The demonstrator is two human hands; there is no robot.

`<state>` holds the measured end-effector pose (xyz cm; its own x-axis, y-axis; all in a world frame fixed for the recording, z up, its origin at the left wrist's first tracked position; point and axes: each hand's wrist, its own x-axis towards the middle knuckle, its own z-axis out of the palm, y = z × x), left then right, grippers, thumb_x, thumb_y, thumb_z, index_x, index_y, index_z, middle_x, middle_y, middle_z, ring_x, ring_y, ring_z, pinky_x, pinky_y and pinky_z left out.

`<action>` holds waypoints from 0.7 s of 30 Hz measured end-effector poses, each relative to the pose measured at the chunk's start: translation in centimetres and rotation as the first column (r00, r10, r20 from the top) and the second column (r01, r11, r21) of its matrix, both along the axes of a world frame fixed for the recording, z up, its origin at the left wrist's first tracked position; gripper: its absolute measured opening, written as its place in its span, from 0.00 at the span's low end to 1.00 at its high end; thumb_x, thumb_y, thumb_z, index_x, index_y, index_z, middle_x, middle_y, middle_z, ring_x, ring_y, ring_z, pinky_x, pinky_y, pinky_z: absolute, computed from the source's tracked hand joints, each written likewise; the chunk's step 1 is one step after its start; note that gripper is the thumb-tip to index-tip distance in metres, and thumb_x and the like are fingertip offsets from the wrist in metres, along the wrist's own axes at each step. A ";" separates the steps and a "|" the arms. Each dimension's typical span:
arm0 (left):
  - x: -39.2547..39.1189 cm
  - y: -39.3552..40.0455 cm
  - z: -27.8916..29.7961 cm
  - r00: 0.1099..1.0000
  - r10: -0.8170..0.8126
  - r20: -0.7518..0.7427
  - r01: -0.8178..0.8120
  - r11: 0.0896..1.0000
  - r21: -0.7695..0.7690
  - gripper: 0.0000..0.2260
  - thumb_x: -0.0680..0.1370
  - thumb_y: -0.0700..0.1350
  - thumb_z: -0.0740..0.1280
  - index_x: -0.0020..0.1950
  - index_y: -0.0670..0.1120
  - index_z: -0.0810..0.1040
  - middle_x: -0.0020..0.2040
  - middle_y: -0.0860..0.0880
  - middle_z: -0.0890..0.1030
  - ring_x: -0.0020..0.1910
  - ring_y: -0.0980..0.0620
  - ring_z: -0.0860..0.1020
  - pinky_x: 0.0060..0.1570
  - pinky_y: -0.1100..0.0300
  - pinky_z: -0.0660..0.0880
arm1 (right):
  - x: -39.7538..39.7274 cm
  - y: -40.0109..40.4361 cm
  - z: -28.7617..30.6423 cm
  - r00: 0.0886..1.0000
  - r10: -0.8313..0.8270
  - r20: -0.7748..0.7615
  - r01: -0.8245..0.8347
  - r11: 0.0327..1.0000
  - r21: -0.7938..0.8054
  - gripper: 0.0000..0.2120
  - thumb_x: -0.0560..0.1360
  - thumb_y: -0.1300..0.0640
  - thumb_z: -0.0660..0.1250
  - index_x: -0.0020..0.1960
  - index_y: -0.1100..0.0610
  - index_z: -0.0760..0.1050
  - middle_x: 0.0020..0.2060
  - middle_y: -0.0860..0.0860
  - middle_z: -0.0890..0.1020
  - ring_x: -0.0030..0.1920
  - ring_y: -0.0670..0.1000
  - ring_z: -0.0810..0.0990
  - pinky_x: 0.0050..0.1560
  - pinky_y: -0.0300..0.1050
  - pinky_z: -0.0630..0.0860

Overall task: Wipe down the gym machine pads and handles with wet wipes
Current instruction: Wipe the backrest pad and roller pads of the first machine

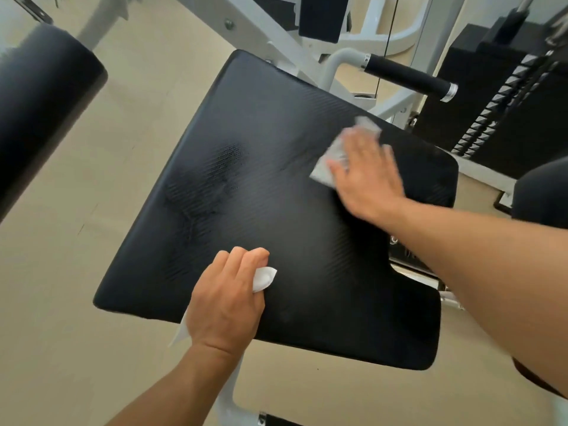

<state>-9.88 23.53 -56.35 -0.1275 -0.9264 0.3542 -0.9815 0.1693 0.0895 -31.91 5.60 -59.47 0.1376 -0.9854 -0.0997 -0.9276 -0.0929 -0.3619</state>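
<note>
A large black seat pad [246, 210] fills the middle of the view. My right hand [368, 176] lies flat on its far right part, fingers straight, pressing a white wet wipe [330, 162] against the pad. My left hand [227, 296] rests on the pad's near edge with fingers curled round a second white wipe [263, 278]; a strip of that wipe hangs below the hand at the pad's edge. A black-gripped handle [405, 75] on a white tube sticks out beyond the pad's far right corner.
A black roller pad [43, 109] is at the far left. The weight stack [498, 112] stands at the right behind the pad. White frame bars [270, 32] run behind the seat, another black pad [319, 16] above them. Beige floor [76, 272] lies below.
</note>
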 end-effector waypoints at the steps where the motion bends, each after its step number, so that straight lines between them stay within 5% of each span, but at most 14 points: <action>1: 0.0 0.0 -0.1 1.000 -0.003 0.013 0.003 1.000 0.001 0.05 0.78 0.45 0.65 0.53 0.52 0.72 0.39 0.53 0.74 0.36 0.48 0.71 0.33 0.55 0.70 | -0.8 -0.8 0.0 0.985 -0.171 0.027 0.168 0.982 0.089 0.32 0.85 0.41 0.46 0.84 0.53 0.44 0.84 0.50 0.45 0.83 0.51 0.42 0.81 0.55 0.40; 4: 0.2 0.0 -0.4 0.999 -0.025 0.030 0.025 1.000 -0.001 0.11 0.76 0.42 0.68 0.55 0.51 0.72 0.39 0.52 0.75 0.36 0.48 0.71 0.34 0.53 0.71 | 1.3 -1.3 0.6 0.963 -0.252 0.094 0.243 0.965 0.103 0.34 0.85 0.41 0.48 0.84 0.57 0.46 0.83 0.54 0.48 0.83 0.55 0.46 0.82 0.54 0.44; 6: 0.2 0.0 -0.6 0.999 -0.024 0.026 0.025 1.000 -0.008 0.12 0.75 0.41 0.68 0.56 0.50 0.72 0.40 0.51 0.75 0.36 0.47 0.71 0.36 0.54 0.68 | 4.8 -0.4 1.8 0.986 0.056 0.154 -0.052 0.998 -0.026 0.33 0.84 0.42 0.51 0.83 0.56 0.48 0.83 0.54 0.51 0.82 0.56 0.51 0.81 0.53 0.45; 9: 0.1 0.0 -0.6 1.000 -0.019 0.012 0.019 1.000 -0.023 0.14 0.74 0.39 0.69 0.58 0.49 0.73 0.39 0.51 0.75 0.36 0.47 0.71 0.37 0.55 0.67 | 7.3 1.7 2.2 0.851 0.523 0.041 -0.517 0.849 -0.111 0.34 0.85 0.39 0.47 0.84 0.52 0.41 0.83 0.48 0.44 0.82 0.49 0.39 0.81 0.49 0.37; 11: 0.1 0.0 -0.7 1.000 -0.023 0.006 0.023 0.999 -0.026 0.13 0.76 0.40 0.68 0.59 0.49 0.72 0.39 0.51 0.76 0.36 0.48 0.71 0.37 0.54 0.68 | 5.3 0.3 1.7 0.877 0.480 -0.011 -0.477 0.869 -0.132 0.33 0.84 0.38 0.45 0.84 0.50 0.40 0.83 0.46 0.44 0.81 0.46 0.38 0.81 0.52 0.38; 13: 0.2 -0.1 -0.7 1.000 -0.028 0.001 0.028 0.999 -0.024 0.14 0.76 0.40 0.68 0.59 0.49 0.72 0.39 0.51 0.76 0.35 0.48 0.71 0.36 0.54 0.70 | 2.3 -2.0 1.1 0.979 0.203 0.017 -0.202 0.978 -0.051 0.33 0.85 0.39 0.45 0.84 0.52 0.40 0.83 0.48 0.43 0.82 0.47 0.38 0.81 0.53 0.37; 16: 0.4 0.0 -0.9 0.998 -0.059 0.005 0.059 0.998 -0.006 0.18 0.71 0.38 0.69 0.59 0.49 0.72 0.40 0.51 0.76 0.35 0.48 0.72 0.33 0.52 0.73 | -0.1 -4.3 1.0 0.993 -0.101 0.053 0.093 0.986 0.137 0.34 0.85 0.40 0.45 0.84 0.55 0.38 0.83 0.51 0.40 0.82 0.50 0.37 0.80 0.50 0.36; 18: 0.5 -0.1 -1.0 0.998 -0.065 0.006 0.065 0.998 -0.003 0.20 0.70 0.37 0.69 0.59 0.49 0.72 0.40 0.51 0.76 0.35 0.48 0.71 0.33 0.51 0.73 | 2.1 -4.4 1.7 0.994 -0.074 0.081 0.063 0.989 0.133 0.34 0.86 0.41 0.45 0.83 0.56 0.38 0.83 0.53 0.39 0.82 0.52 0.36 0.81 0.49 0.36; 21: 0.3 -0.2 -0.9 0.998 -0.046 -0.048 0.044 0.998 -0.046 0.16 0.74 0.37 0.68 0.60 0.48 0.72 0.38 0.50 0.77 0.35 0.48 0.72 0.35 0.52 0.72 | 7.6 -2.8 3.3 0.964 0.235 0.122 -0.239 0.971 0.020 0.33 0.86 0.43 0.47 0.84 0.56 0.39 0.83 0.52 0.40 0.82 0.51 0.36 0.80 0.48 0.35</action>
<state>-9.62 23.34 -57.24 -0.1501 -0.9030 0.4026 -0.9673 0.2182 0.1289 -24.35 2.79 -56.15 0.3793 -0.9196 -0.1021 -0.8314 -0.2903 -0.4739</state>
